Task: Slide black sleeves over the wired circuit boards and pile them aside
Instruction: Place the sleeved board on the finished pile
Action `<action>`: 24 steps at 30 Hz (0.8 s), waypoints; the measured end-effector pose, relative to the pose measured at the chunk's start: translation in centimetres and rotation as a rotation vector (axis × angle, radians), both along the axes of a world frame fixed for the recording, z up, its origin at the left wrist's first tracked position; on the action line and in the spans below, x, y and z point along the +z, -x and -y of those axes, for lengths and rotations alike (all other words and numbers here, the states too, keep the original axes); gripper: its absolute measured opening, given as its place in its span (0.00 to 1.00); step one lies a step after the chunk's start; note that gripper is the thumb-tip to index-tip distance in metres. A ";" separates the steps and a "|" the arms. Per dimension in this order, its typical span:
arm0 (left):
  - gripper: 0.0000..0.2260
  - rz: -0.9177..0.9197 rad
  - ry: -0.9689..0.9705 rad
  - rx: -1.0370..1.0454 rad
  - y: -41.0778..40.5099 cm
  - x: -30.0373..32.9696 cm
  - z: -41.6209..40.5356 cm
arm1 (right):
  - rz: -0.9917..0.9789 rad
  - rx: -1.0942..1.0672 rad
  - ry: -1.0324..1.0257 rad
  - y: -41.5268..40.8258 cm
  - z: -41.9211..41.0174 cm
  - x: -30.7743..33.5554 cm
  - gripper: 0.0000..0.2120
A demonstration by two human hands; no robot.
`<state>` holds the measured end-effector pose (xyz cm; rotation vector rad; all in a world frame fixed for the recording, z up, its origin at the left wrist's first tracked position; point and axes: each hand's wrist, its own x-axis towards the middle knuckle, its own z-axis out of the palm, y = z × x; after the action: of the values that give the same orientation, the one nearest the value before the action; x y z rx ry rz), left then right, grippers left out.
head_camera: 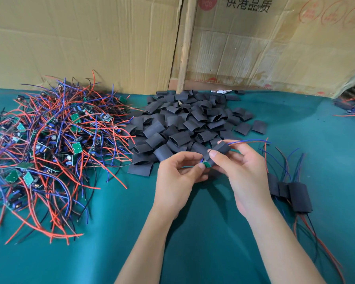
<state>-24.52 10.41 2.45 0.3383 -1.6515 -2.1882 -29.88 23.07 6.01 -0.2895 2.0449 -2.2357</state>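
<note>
finished pile: I'm seeing sleeved boards [299,196] lying nearest me, just right of the right hand, wires trailing off both ends.
left hand: I'm watching the left hand [177,177] pinching the green circuit board [207,165] at its exposed lower-left end, fingers curled on it.
right hand: the right hand [244,175] is gripping the black sleeve [220,150], thumb on top, fingers curled round behind.
sleeve position: it's sitting between the two hands, just above-right of the board end, already partly over the board.
long axis: it's running lower-left to upper-right; blue and red wires [250,141] are poking out of the sleeve's far end, up and right.
key relation: the board's uncovered end is lying lower-left of the right hand's grip, so I'm judging the sleeve needs drawing toward the left hand along that axis.
nearer hand: the right hand is nearer the finished pile, likely the one to drop it.
sleeve stock: loose sleeves [184,124] are heaped just beyond the hands.
board stock: unsleeved boards [55,136] are tangled well left of the hands.
backdrop: cardboard [90,37] is standing farthest back.
</note>
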 end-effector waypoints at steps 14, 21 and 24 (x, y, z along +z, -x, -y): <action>0.07 -0.025 0.057 0.001 -0.2 0.2 0.2 | 0.025 -0.073 -0.044 -0.4 0.4 0.0 0.10; 0.08 -0.038 -0.011 -0.008 -0.3 0.2 -0.1 | 0.094 0.006 -0.037 -0.6 0.1 0.6 0.08; 0.08 -0.011 0.043 0.031 -0.1 0.2 -0.3 | 0.113 0.089 -0.078 -1.0 0.0 1.3 0.07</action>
<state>-24.41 10.68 2.61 0.3366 -1.6736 -2.1249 -28.86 23.03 7.30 -0.2369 2.0132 -2.0662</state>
